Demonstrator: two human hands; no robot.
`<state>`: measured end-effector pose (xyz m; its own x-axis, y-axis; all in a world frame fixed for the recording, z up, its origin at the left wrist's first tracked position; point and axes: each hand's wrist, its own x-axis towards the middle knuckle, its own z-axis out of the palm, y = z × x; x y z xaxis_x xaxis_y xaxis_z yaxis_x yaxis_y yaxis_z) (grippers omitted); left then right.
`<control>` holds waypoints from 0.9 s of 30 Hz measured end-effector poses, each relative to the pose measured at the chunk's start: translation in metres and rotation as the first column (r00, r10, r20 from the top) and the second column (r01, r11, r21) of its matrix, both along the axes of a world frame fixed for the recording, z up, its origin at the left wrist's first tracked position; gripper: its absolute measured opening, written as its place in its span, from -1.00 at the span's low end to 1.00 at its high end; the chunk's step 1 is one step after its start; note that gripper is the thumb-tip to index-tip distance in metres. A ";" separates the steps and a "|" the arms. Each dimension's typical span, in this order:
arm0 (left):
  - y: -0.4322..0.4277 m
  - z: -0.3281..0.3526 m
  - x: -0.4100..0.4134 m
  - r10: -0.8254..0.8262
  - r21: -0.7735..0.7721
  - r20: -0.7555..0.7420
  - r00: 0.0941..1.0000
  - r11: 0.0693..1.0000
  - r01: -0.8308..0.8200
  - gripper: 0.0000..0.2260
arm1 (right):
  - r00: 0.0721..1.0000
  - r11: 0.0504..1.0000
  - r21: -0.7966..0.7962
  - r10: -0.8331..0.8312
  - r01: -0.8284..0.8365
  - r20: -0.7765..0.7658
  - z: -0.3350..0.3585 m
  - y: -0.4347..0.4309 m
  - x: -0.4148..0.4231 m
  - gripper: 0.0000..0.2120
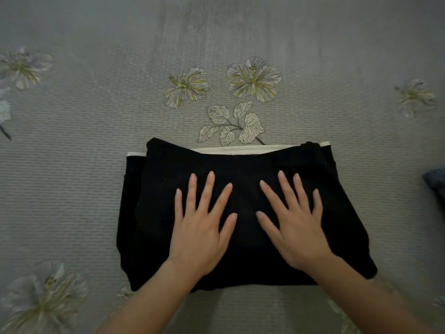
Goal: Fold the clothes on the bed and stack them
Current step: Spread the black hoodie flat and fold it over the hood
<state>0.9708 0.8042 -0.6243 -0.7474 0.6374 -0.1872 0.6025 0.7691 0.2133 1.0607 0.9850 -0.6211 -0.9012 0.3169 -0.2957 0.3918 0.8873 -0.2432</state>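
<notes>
Left hand: flat on the black garment, fingers straight and spread, gripping nothing.
Right hand: just beside the left, palm down on the same cloth, fingers apart and relaxed, holding nothing.
Bed: grey with a flower pattern, it fills the whole view and carries everything.
Black garment: folded into a rough rectangle in the middle of the bed, right under both palms.
Handling: it looks soft, limp and light, thick enough to spring back unless pressed. I would slide flat fingers under the two side edges and lift it as one bundle so the layers do not slip apart.
White strip: a narrow pale band along the garment's far edge. I cannot tell whether it is trim or a separate piece underneath.
Blue cloth: a dark blue scrap cut off by the right border, well apart from the fold.
Hard to make out: the black swallows its seams and creases, so the number of layers is unclear.
</notes>
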 end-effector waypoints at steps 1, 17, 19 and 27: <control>-0.002 -0.008 0.000 0.027 -0.029 0.014 1.000 0.999 -0.026 -0.48 | 0.997 1.000 0.008 -0.012 0.012 0.073 -0.010 0.002 0.002 -0.43; -0.059 -0.047 -0.017 0.297 -0.133 0.048 0.954 0.948 -0.288 -0.45 | 0.957 0.976 0.162 -0.183 0.148 0.225 -0.040 0.063 0.030 -0.46; -0.079 -0.042 -0.019 0.365 -0.170 0.066 0.929 0.921 -0.350 -0.44 | 0.923 0.968 0.154 -0.237 0.198 0.303 -0.032 0.078 0.043 -0.46; -0.088 -0.014 -0.015 0.773 0.023 0.403 0.490 0.526 -0.850 -0.31 | 0.786 0.758 -0.233 -0.617 0.608 0.042 -0.020 0.089 0.040 -0.28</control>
